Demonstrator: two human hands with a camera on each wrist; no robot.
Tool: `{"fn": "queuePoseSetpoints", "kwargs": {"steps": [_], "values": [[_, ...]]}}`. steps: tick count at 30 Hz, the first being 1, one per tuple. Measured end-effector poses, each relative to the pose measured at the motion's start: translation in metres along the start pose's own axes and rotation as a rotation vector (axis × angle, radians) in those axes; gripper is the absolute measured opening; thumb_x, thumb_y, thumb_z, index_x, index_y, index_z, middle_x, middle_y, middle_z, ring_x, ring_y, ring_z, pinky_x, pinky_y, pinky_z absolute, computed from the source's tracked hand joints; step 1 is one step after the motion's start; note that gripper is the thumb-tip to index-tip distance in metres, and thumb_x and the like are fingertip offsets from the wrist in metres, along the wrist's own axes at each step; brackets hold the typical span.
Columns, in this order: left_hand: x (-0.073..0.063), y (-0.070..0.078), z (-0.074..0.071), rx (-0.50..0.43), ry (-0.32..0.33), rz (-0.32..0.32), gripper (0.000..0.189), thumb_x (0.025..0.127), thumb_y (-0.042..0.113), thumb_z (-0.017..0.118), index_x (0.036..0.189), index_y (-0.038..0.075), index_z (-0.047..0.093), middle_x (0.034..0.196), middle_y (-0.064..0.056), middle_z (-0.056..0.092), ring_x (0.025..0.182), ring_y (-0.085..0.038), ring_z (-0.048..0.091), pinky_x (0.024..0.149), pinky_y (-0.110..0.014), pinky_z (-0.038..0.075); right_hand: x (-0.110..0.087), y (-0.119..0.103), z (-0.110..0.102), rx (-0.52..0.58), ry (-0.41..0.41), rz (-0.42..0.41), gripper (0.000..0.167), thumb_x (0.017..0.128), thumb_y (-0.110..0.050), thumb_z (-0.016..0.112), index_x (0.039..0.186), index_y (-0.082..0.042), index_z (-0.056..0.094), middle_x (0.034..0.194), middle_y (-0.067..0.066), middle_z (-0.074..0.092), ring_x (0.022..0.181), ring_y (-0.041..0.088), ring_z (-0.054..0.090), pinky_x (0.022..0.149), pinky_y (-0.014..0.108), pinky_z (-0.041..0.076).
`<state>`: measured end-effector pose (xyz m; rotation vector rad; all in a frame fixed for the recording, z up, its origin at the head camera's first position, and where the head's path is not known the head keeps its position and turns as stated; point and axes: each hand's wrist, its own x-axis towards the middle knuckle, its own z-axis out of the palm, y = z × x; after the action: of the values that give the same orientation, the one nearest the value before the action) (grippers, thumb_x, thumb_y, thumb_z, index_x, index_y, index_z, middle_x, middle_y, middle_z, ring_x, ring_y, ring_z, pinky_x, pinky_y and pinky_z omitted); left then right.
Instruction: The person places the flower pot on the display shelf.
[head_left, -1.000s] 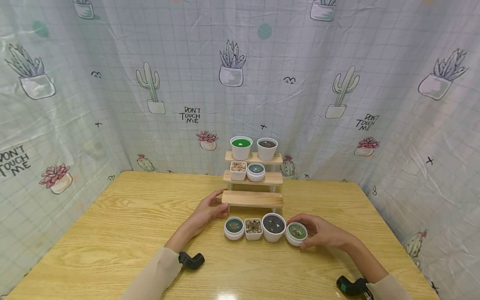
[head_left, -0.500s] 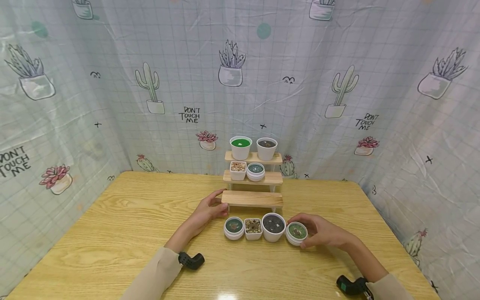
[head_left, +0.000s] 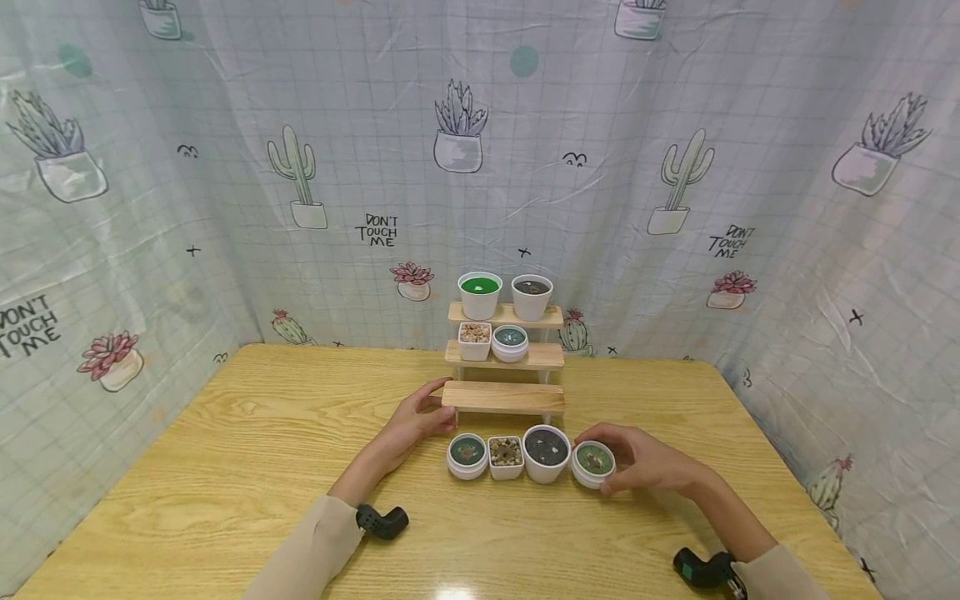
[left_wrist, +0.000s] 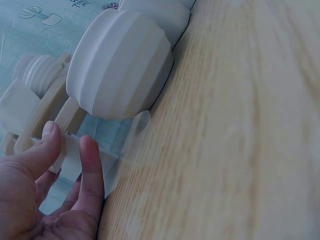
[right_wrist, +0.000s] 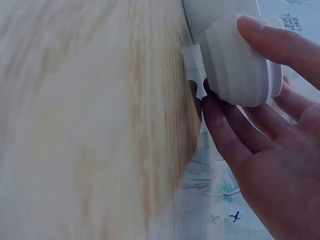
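My left hand point(head_left: 412, 423) grips the left end of the bottom step of a small wooden tiered stand point(head_left: 504, 397). In the left wrist view the thumb point(left_wrist: 48, 131) lies at the board's edge and the fingers reach round the clear leg. My right hand point(head_left: 654, 463) holds a round white pot with a green top point(head_left: 595, 459), at the right end of a front row. Seen from the right wrist, the thumb is on one side of its ribbed wall point(right_wrist: 232, 65) and fingertips on the other. Beside it stands a taller pot with a dark grey top point(head_left: 547, 448).
A square pot of pebbles point(head_left: 506, 455) and a round dark-green-topped pot point(head_left: 467, 453) complete the row. The middle step bears a square pot point(head_left: 475, 342) and a round pot point(head_left: 510, 343); the top step bears two taller pots. A printed curtain point(head_left: 345, 275) surrounds the wooden table point(head_left: 225, 467).
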<state>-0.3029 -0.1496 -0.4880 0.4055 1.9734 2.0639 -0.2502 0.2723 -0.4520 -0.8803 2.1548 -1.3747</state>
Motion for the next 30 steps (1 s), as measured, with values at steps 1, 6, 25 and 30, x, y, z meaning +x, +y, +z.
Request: {"fn": "queuePoseSetpoints", "kwargs": {"steps": [1, 6, 25, 30], "values": [[0.0002, -0.0001, 0.0000, -0.001, 0.000, 0.000, 0.075, 0.101, 0.015, 0.068, 0.164, 0.014, 0.027, 0.127, -0.016, 0.055, 0.105, -0.022, 0.069, 0.094, -0.029, 0.062, -0.0001, -0.0007, 0.0000, -0.001, 0.002, -0.002, 0.066, 0.087, -0.010, 0.082, 0.144, 0.002, 0.051, 0.144, 0.023, 0.055, 0.123, 0.003, 0.059, 0.103, 0.015, 0.049], [-0.0001, -0.0004, -0.0001, -0.005, 0.002, 0.001, 0.075, 0.101, 0.014, 0.067, 0.164, 0.013, 0.027, 0.127, -0.016, 0.055, 0.106, -0.024, 0.069, 0.094, -0.030, 0.062, -0.0001, -0.0013, -0.0006, -0.020, 0.019, 0.009, 0.066, 0.086, -0.011, 0.083, 0.143, 0.000, 0.052, 0.144, 0.022, 0.056, 0.123, 0.002, 0.060, 0.103, 0.014, 0.049], [0.0010, -0.0017, -0.0013, -0.006, -0.004, 0.000, 0.075, 0.101, 0.015, 0.068, 0.164, 0.014, 0.027, 0.127, -0.016, 0.055, 0.106, -0.023, 0.069, 0.094, -0.030, 0.062, -0.0019, -0.0088, -0.0028, -0.029, 0.052, 0.005, 0.066, 0.085, -0.010, 0.083, 0.143, 0.001, 0.052, 0.140, 0.020, 0.058, 0.122, 0.005, 0.060, 0.101, 0.016, 0.051], [0.0018, -0.0020, -0.0017, -0.008, -0.007, 0.002, 0.074, 0.101, 0.015, 0.068, 0.164, 0.015, 0.027, 0.128, -0.016, 0.055, 0.106, -0.023, 0.069, 0.094, -0.030, 0.062, -0.0015, -0.0093, -0.0029, -0.037, 0.064, -0.006, 0.066, 0.085, -0.010, 0.082, 0.143, 0.002, 0.052, 0.140, 0.019, 0.059, 0.122, 0.005, 0.060, 0.101, 0.017, 0.051]]}}
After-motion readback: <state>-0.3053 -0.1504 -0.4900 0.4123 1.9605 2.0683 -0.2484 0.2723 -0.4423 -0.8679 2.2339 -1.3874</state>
